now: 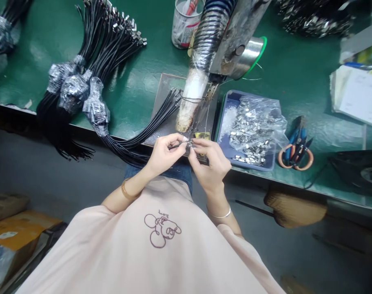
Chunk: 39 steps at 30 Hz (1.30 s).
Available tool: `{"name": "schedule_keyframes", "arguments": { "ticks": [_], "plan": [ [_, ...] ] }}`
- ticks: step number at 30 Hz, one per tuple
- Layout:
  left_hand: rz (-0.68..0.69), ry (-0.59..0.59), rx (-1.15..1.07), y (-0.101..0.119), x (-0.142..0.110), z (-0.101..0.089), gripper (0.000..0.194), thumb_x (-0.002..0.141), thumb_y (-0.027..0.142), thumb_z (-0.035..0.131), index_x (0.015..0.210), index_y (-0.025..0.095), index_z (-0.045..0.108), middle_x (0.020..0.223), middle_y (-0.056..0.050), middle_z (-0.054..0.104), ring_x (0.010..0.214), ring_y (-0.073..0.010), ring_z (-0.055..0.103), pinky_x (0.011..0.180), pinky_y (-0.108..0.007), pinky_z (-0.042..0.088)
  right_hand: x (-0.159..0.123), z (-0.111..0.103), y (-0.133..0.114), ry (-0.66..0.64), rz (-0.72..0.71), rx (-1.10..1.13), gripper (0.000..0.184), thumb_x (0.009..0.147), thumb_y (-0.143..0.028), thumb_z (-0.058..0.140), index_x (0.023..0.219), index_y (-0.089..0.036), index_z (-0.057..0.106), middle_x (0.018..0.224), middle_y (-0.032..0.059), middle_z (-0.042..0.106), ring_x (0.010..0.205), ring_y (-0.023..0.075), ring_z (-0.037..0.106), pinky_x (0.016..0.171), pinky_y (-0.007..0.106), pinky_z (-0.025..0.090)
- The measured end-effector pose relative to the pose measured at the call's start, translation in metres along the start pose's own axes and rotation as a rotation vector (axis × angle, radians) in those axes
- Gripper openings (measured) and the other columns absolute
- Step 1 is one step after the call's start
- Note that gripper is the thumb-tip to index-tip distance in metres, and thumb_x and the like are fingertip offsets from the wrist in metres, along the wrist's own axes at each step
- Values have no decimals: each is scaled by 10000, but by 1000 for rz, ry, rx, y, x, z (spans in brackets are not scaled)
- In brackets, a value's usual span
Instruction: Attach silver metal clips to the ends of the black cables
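Observation:
My left hand [167, 153] pinches a thin black cable [176, 145] close to its end. Thumb and fingers of my right hand [211, 162] are closed at the cable's tip, on a small metal piece [189, 143] largely hidden between the fingertips. Both hands meet at the table's front edge, just below a soldering fixture [215, 79] with solder wire fed down it. Left of them, a bundle of black cables [132, 141] runs up onto a dark board [169, 85]. To the right stands a blue tray [222, 145] of small metal connectors [250, 139].
A ribbed hose [212, 28] hangs above the hands, beside a solder spool [251, 57]. Plastic-wrapped cable bundles [96, 106] lie at left. Pliers [296, 149] with orange handles rest right of the tray. A cup [182, 30] and papers [360, 94] stand farther back.

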<state>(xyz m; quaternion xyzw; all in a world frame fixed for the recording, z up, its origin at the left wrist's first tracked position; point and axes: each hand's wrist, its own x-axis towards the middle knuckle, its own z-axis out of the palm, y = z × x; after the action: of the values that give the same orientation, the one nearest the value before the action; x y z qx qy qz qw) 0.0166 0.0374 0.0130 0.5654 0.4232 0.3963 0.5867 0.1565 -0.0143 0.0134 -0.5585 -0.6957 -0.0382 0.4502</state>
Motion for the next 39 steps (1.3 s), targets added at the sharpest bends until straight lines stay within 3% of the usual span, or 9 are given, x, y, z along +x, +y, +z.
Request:
{"name": "schedule_keyframes", "arguments": {
  "ticks": [6, 9, 13, 19, 21, 25, 29, 33, 39],
  "plan": [
    [-69, -25, -51, -5, -3, -1, 208, 740, 345, 691, 742, 142, 647, 538, 68, 395, 511, -65, 322, 522, -221, 275, -2, -4, 1, -17, -35, 33, 141, 891, -118, 652, 828, -232, 599, 912, 45, 785, 832, 167, 767, 720, 281, 622],
    [-84, -56, -74, -6, -5, -2, 244, 738, 380, 695, 704, 143, 649, 562, 34, 504, 526, -75, 394, 527, -218, 325, -3, -10, -1, -15, 120, 107, 106, 916, -161, 635, 836, -226, 611, 892, 32, 774, 774, 161, 761, 678, 278, 615],
    [19, -36, 52, -3, -13, -3, 202, 787, 313, 650, 676, 144, 656, 616, -7, 607, 550, -91, 467, 535, -217, 368, -6, -21, -4, 6, 346, 162, 89, 965, -254, 583, 885, -220, 602, 692, -39, 684, 486, 95, 641, 460, 198, 495],
    [313, 26, 297, 3, -22, 3, 147, 817, 163, 577, 685, 161, 643, 613, 9, 574, 541, -89, 428, 570, -235, 369, -7, -18, -4, -189, 74, -35, 33, 932, -221, 629, 907, -206, 644, 554, -66, 590, 445, 78, 573, 487, 186, 437],
    [263, 19, 256, 2, -24, 4, 130, 793, 170, 590, 666, 166, 612, 582, 29, 531, 519, -79, 394, 548, -232, 348, -7, -17, -5, -217, 102, 10, 67, 945, -212, 594, 888, -204, 629, 596, -47, 627, 483, 87, 602, 500, 189, 441],
    [-46, -128, -101, -4, -25, -3, 155, 770, 300, 685, 774, 163, 611, 552, 52, 529, 460, -53, 385, 474, -201, 300, -5, -27, -1, -339, 325, 248, 134, 945, -311, 585, 855, -215, 610, 600, -58, 604, 442, 80, 533, 441, 189, 406],
    [-308, -363, -441, -11, -20, -20, 372, 747, 497, 761, 790, 154, 624, 502, 41, 549, 371, -24, 292, 395, -195, 176, 3, -44, 26, -171, 502, 143, 235, 909, -425, 611, 803, -216, 621, 565, -55, 567, 448, 95, 495, 451, 219, 376],
    [-397, -428, -548, -16, -13, -27, 449, 603, 508, 878, 679, 147, 622, 498, 30, 538, 388, -21, 316, 394, -188, 144, 12, -49, 65, -187, 479, -162, 304, 851, -471, 643, 693, -212, 629, 609, -4, 631, 468, 118, 465, 537, 287, 382],
    [-397, -389, -507, -10, -5, -19, 448, 549, 485, 909, 658, 143, 640, 483, 58, 487, 414, -11, 285, 413, -184, 120, 21, -49, 84, -445, 534, -143, 180, 764, -368, 659, 684, -210, 627, 591, -13, 626, 457, 131, 481, 546, 289, 356]
  ]
}}
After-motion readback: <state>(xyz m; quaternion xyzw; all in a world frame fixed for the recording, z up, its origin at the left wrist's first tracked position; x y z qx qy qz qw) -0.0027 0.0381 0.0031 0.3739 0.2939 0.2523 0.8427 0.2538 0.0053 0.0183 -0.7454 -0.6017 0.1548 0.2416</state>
